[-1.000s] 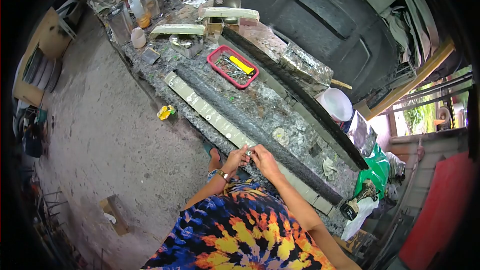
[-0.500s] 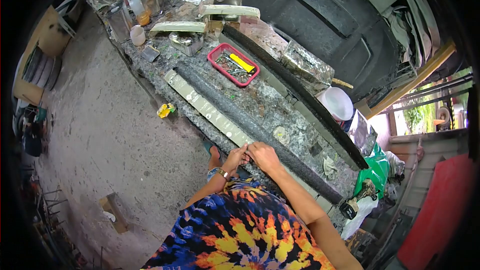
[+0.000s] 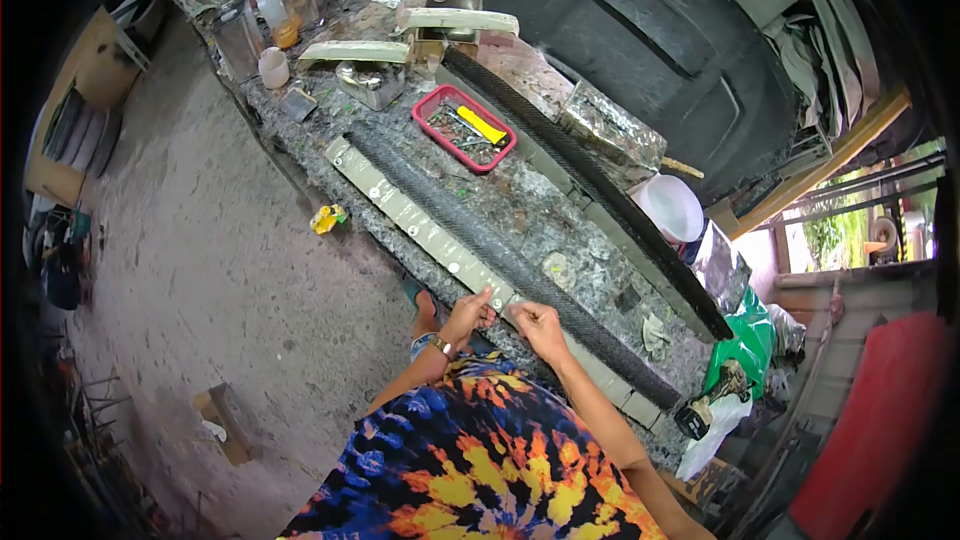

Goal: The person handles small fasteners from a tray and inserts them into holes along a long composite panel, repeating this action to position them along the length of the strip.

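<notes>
A long pale greenish-grey strip with small round spots along it lies on the worktop's near edge. Along its far side runs a dark woven-textured piece. My left hand is at the strip's near edge, thumb up and fingers curled; whether it holds anything is hidden. Just right of it, my right hand is closed over the strip, its fingertips pinched together on something too small to make out. A small gap separates the hands.
Beyond lie a red tray with small hardware and a yellow-handled tool, and a long black part. A white tub stands behind. A drill rests at the right end, by a green bag.
My right hand has moved slightly right and down, away from my left hand, opening a gap between them. My left hand has shifted only a little, its thumb now raised.
</notes>
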The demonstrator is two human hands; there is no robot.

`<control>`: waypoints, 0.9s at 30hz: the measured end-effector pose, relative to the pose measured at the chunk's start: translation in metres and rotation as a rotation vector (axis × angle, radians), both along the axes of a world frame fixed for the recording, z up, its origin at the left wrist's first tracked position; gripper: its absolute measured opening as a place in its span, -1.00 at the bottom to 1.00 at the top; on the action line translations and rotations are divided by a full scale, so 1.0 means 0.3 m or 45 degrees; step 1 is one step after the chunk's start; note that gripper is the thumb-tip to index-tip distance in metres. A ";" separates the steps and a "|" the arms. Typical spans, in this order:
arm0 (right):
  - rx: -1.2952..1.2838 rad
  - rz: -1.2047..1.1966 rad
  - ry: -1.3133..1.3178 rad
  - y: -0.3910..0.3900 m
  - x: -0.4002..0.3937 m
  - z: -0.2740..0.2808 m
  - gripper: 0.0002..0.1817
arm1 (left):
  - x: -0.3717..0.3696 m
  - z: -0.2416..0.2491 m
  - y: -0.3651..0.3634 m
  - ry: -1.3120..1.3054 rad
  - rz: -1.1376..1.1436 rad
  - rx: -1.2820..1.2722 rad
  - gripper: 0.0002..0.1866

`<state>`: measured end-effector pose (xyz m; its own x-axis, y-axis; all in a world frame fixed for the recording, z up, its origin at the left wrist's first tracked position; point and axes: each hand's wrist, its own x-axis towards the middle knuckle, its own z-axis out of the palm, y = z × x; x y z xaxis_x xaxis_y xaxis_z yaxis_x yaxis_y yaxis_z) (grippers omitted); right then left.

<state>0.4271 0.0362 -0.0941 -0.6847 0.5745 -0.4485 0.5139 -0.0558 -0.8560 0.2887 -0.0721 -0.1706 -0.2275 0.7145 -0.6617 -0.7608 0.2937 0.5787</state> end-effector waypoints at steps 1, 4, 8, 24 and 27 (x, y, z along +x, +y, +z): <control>0.000 -0.005 0.000 -0.014 -0.008 0.010 -0.69 | 0.002 -0.003 0.001 0.000 -0.005 0.000 -0.50; -0.253 0.057 -0.018 -0.035 -0.021 0.064 -0.65 | 0.002 -0.005 -0.003 0.000 0.027 0.003 -0.48; -0.175 -0.110 0.109 -0.033 -0.053 0.116 -0.67 | 0.002 -0.022 -0.005 0.005 0.008 0.009 -0.47; 1.358 0.932 -0.358 0.001 -0.170 0.046 -0.79 | 0.001 0.091 0.016 -0.063 0.005 0.039 -0.53; 1.316 0.972 -0.344 -0.001 -0.152 0.013 -0.82 | -0.016 -0.208 -0.015 -0.008 -0.165 0.088 -0.54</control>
<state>0.3814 0.0360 -0.0901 -0.9466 0.2434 -0.2114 0.2847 0.9388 -0.1939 0.2838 -0.0765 -0.2331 -0.1266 0.7813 -0.6113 -0.7230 0.3493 0.5961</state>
